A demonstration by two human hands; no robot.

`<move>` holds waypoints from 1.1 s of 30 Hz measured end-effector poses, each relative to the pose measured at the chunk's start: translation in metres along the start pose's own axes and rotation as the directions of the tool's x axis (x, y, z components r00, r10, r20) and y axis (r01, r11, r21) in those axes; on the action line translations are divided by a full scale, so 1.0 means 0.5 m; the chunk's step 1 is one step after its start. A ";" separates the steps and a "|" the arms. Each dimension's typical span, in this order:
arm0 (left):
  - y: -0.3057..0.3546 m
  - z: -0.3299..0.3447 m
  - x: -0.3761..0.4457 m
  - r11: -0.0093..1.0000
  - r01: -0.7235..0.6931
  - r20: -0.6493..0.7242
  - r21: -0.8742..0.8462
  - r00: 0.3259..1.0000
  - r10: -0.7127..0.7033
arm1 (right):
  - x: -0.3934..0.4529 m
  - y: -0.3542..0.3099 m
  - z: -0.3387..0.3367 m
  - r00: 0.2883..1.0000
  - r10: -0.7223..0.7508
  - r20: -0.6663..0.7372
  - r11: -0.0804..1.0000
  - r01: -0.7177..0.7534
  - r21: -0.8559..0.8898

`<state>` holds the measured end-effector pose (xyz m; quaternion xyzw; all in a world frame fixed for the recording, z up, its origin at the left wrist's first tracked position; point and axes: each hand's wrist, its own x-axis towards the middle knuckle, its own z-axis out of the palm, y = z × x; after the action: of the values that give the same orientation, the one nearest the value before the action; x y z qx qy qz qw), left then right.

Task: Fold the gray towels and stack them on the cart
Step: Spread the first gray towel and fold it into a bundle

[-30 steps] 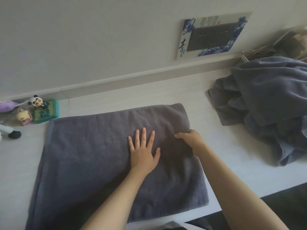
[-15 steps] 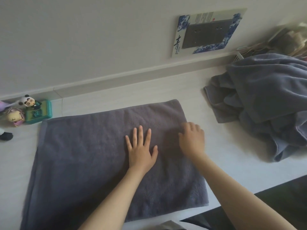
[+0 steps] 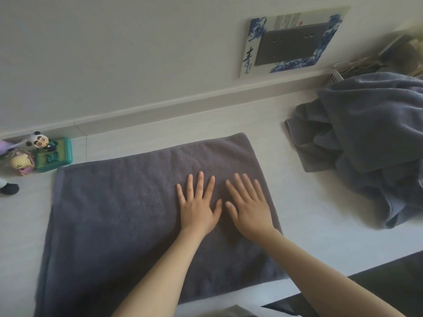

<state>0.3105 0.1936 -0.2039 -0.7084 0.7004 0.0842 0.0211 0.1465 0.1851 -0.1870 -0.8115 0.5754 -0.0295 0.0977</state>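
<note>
We pressed both hands, left (image 3: 198, 210) and right (image 3: 248, 210), fingers spread flat, on the gray towel (image 3: 128, 216) to smooth it against the surface (image 3: 297, 202) for folding.

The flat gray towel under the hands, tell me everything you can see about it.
The flat gray towel is dark gray terry cloth with a soft, napped look, spread smooth as a rectangle on the pale tabletop, its near edge reaching the table's front. A narrow hem runs along its left side. The left hand and right hand press flat on its right half, fingers spread. It lies apart from the crumpled towel pile to the right and the toys at its far left corner.
</note>
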 end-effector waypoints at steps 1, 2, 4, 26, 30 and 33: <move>0.000 0.000 0.009 1.000 0.017 0.010 0.002 1.000 -0.017 | -0.008 0.007 0.005 0.999 -0.032 0.034 0.999 0.033 -0.021; 0.001 -0.003 0.018 1.000 0.028 0.026 -0.001 0.999 -0.028 | -0.008 0.023 0.006 0.998 -0.017 0.066 0.999 0.018 -0.028; 0.008 -0.013 0.043 0.999 0.036 0.040 -0.024 0.999 -0.035 | 0.020 0.060 0.005 0.996 0.056 0.072 0.998 -0.053 -0.042; 0.030 0.013 -0.135 0.976 -0.218 -0.008 -0.015 0.976 0.218 | -0.110 0.044 0.020 0.989 0.080 0.126 0.993 -0.068 -0.096; -0.047 0.022 -0.165 0.992 -0.123 -0.008 0.021 0.992 0.123 | -0.118 0.051 0.028 0.986 0.126 0.113 0.988 -0.115 -0.099; -0.112 0.017 -0.192 1.000 -0.023 0.008 0.015 1.000 0.023 | -0.115 0.043 0.025 0.984 0.134 0.117 0.987 -0.121 -0.109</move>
<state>0.3652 0.2910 -0.2029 -0.6997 0.7092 0.0819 0.0282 0.1095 0.2341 -0.1998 -0.7770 0.6199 0.0568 0.0936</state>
